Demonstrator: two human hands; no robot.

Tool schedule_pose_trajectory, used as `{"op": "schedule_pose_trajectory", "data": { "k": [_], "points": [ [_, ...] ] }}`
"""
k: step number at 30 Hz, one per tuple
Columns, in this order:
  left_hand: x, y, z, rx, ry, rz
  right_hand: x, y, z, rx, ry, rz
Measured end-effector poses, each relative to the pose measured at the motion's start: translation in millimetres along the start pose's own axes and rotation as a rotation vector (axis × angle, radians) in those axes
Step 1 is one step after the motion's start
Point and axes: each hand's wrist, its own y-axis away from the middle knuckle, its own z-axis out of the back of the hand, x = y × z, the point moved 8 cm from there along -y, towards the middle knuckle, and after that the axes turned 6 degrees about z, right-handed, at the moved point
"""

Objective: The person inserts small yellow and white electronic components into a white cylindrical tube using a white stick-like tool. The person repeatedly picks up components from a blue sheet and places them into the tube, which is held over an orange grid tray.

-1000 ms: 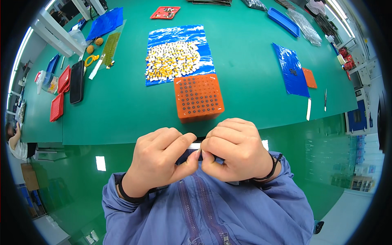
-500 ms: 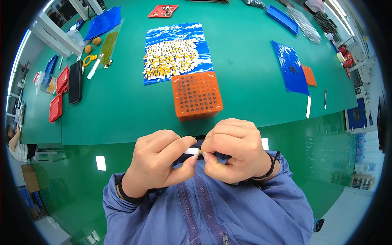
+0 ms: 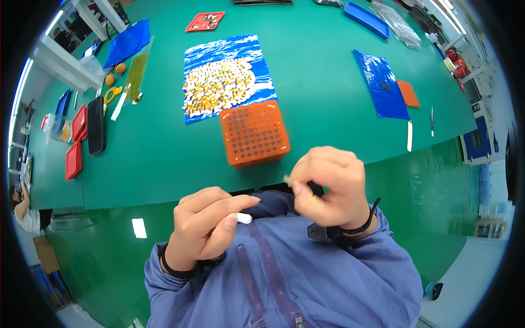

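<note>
My left hand pinches a short white strip between thumb and fingers, low in front of the jacket. Apart from it and higher, my right hand is closed on a tiny tan piece at its fingertips, too blurred to name. Just beyond my hands, at the table's near edge, stands an orange block whose top has rows of holes, many filled with small dark round parts. Behind it a blue sheet bears a pile of small white and yellow pieces.
On the green table, a red tray stands far off. To the left lie a black phone-like slab, yellow scissors and red trays. To the right are a blue sheet, an orange plate, tweezers and a blue tray.
My hands, together before, have come apart. The right moved up and right with the tan piece; the left dropped a little with the white strip. The view has shifted slightly.
</note>
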Motion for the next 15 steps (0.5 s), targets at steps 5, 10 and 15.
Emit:
{"op": "schedule_pose_trajectory", "data": {
  "k": [5,10,15],
  "points": [
    [14.2,3.5,6.2,0.023,0.051,0.185,-63.1,23.9,48.4,-0.181,0.247,-0.288],
    [22.2,3.8,-3.3,0.055,0.049,0.175,-112.8,50.1,77.6,-0.196,0.502,-0.502],
    [32.3,10.9,-13.5,0.06,0.261,0.251,-146.3,60.2,92.1,-0.207,0.754,-0.518]
  ]
}}
